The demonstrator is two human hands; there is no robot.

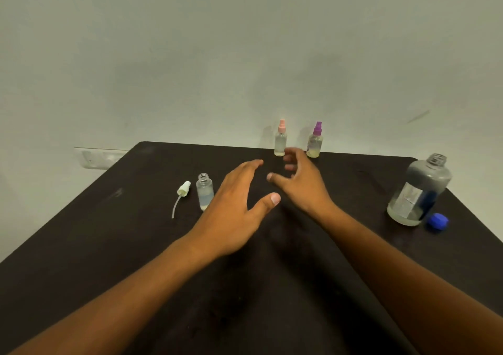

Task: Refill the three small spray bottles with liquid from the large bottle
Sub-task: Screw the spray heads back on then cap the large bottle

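Head view shows both your hands above the dark surface [81,246], and neither one holds anything. Your left hand [234,210] is spread, fingers straight, thumb out to the side. Your right hand [302,183] has loosely curled fingers, and its grip is empty.

Just left of your left hand, the open small bottle [204,194] stands upright with liquid in its lower part. Its white spray head [183,191] lies beside it on the surface, tube pointing toward you, probably put close so you can screw it back on quickly.

At the far edge the pink-capped bottle [280,140] and the purple-capped bottle [315,142] stand near each other, both capped. They seem to hold only a little liquid, though they are small in the view. Your right hand is just in front of the pink one, so I judge it is the next one you take.

Well to your right the large bottle [419,191] stands uncapped, ready for pouring, with its blue cap [437,221] touching or just beside its base.
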